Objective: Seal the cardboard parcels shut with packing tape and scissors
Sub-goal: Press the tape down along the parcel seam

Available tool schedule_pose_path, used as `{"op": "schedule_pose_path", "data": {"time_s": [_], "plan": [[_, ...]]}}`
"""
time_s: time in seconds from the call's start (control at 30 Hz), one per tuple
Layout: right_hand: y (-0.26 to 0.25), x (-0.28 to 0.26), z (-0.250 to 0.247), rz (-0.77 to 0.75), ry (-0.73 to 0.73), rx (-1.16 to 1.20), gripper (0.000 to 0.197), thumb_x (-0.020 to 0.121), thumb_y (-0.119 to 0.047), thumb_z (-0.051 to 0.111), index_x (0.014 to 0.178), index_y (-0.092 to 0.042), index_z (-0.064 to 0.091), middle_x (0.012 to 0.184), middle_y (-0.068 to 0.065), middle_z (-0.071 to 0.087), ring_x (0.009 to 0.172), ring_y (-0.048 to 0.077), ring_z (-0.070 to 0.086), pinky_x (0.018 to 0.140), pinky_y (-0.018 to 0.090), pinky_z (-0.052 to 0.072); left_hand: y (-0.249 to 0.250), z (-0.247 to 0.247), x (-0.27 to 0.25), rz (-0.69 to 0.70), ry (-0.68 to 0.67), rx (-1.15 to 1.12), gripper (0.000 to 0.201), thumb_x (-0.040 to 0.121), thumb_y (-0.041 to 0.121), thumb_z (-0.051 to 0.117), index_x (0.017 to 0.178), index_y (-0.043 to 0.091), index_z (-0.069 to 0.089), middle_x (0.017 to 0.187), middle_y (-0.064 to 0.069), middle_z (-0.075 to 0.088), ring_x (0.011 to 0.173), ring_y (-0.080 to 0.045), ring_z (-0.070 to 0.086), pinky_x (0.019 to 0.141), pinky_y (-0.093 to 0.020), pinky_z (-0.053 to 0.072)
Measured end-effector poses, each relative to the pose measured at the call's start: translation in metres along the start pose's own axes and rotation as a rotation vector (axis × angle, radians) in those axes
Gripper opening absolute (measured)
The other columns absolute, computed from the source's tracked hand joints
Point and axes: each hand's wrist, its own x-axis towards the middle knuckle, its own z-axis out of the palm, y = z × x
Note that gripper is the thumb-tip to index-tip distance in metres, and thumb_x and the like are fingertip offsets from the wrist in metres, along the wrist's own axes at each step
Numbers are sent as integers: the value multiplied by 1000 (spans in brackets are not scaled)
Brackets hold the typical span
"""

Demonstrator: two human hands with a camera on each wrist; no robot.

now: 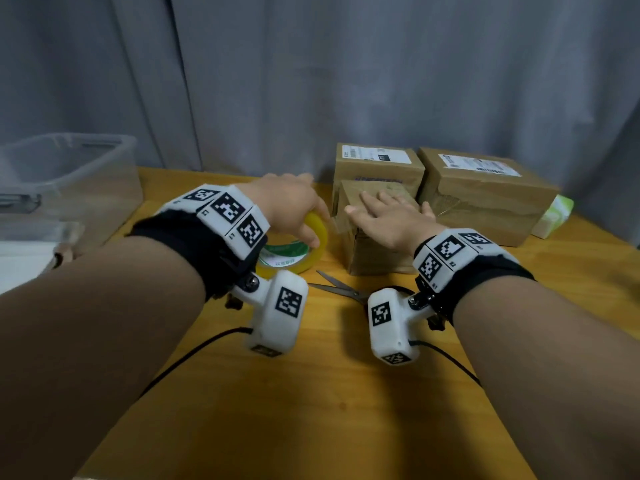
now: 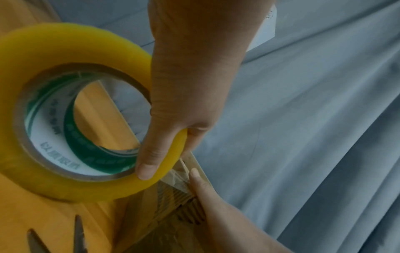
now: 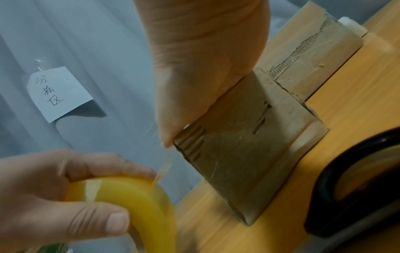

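A small cardboard parcel [image 1: 377, 251] stands on the wooden table [image 1: 311, 393] in front of me. My right hand [image 1: 381, 211] lies flat on its top with straight fingers, pressing down near the left edge. Just left of the parcel, my left hand [image 1: 315, 230] grips a yellowish roll of packing tape [image 1: 298, 258], thumb on the near face and fingers over the rim. A short strip of clear tape [image 3: 165, 164] runs from the roll [image 3: 134, 196] to the parcel's top edge [image 3: 190, 137]. The scissors [image 1: 339, 289] lie partly open on the table, between my wrists.
Two larger taped parcels [image 1: 377, 164] [image 1: 485, 195] with shipping labels stand behind the small one. A clear plastic bin [image 1: 69, 174] sits at the far left, a green-white packet [image 1: 554, 216] at the far right. A grey curtain hangs behind, with a handwritten note [image 3: 60, 92] on it.
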Motion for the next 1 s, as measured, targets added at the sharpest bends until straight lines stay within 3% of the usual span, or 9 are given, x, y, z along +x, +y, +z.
{"op": "schedule_pose_path", "data": {"time_s": [0.1,0.2,0.27,0.4,0.5,0.7,0.8,0.9,1.0], "plan": [[-1,0,0,10,9,-37,73,88,-74,13,152,-40,5,162,-6,-1,149,19,-2,114,59,-6,-8,2,-2,-19,67,-86,67,76,59,65,136,37,45,108,0,35,116,-28,44,94,-39,38],[-4,-1,-1,30,10,-44,68,92,-66,18,152,-39,4,162,-6,-2,149,21,-3,113,60,-8,-21,11,-6,-30,134,-270,67,77,54,67,136,31,45,120,-6,48,115,-28,50,92,-35,41],[-12,-2,1,48,29,-42,65,95,-57,21,153,-33,5,162,-2,-1,149,24,-1,114,59,-8,-25,16,-9,-37,154,-336,63,82,52,64,138,33,42,120,-6,47,115,-26,49,91,-31,39],[-32,-3,12,95,110,-70,60,100,-37,25,154,-19,6,162,7,4,148,30,5,118,53,-2,-13,18,-4,6,200,-288,60,81,56,62,136,37,46,100,1,35,105,-25,49,89,-32,40],[-34,-3,15,116,118,-93,60,101,-28,29,154,-17,3,162,7,3,148,30,3,118,51,-2,-4,13,2,27,177,-194,60,80,57,62,135,37,48,97,1,34,102,-25,49,87,-35,43],[-31,-2,17,97,145,-102,69,99,-46,34,154,-16,5,162,7,4,148,29,4,118,52,-1,-3,15,4,23,160,-147,66,81,59,60,140,36,41,107,-3,41,109,-28,49,87,-37,43],[-31,0,19,89,170,-91,65,100,-45,29,154,-17,7,161,7,6,148,29,6,118,52,0,-7,15,-1,23,169,-161,63,82,57,60,138,34,45,105,-2,41,106,-27,52,85,-35,43],[-29,-1,19,72,177,-80,60,101,-43,25,154,-18,9,161,6,8,147,29,8,119,50,2,-9,11,-2,19,98,-121,60,82,55,61,136,32,47,121,-6,47,109,-27,52,85,-35,43],[-26,-2,17,61,179,-75,60,101,-42,26,154,-19,9,161,5,9,147,28,8,119,50,2,-6,9,-1,21,27,-39,61,82,57,60,136,32,45,125,-5,46,111,-27,51,83,-35,43]]}}
